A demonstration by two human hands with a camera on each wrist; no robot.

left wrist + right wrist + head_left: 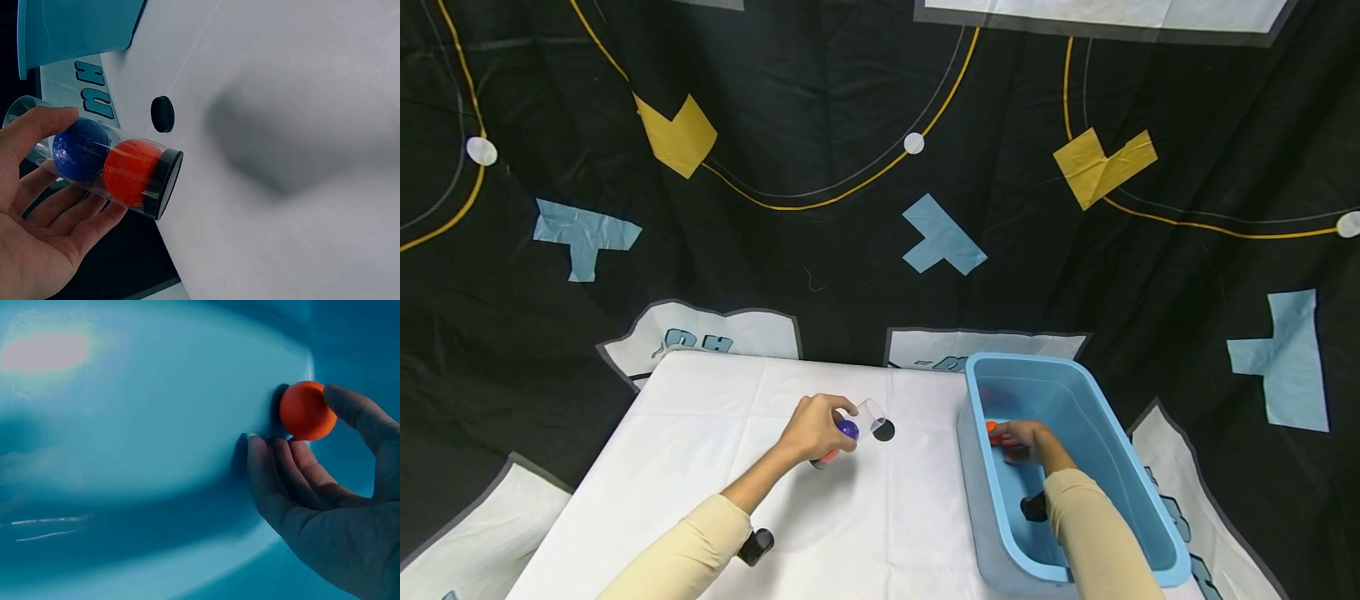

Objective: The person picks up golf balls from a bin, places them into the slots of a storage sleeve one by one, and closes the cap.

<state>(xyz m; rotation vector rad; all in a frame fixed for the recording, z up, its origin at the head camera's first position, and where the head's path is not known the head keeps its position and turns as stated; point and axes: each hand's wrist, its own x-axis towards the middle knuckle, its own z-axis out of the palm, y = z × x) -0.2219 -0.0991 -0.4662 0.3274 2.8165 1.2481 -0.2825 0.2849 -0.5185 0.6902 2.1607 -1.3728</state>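
Hands at work over a table and inside a bin, each with a separate hold. The left hand (817, 425) grips a clear plastic cylindrical tube (111, 145), tilted above the white cloth-covered table (925, 475); inside it, a glossy blue ball (80, 149) sits next to a red-orange ball (130, 172), which lies against the black round end cap (164, 184). The opposite end appears uncovered, and a loose black round cap (162, 114) rests on the table just beside it. The right hand (331, 528), inside the light-blue rectangular plastic bin (979, 508), curls thumb and fingers round a smooth orange ball (307, 410); how firm this hold is cannot be told.

Possible faults, as judged: should the uncovered end dip, the blue ball could roll out first; too hard a squeeze might flex the tube's thin-looking wall. The orange ball, held near the fingertips, could slip and roll across the bin. A stray knuckle might knock the loose cap away.

Position: the tube lies within the left hand, its uncovered end towards the bin; the orange ball lies between the right thumb and fingers, well apart from the tube.
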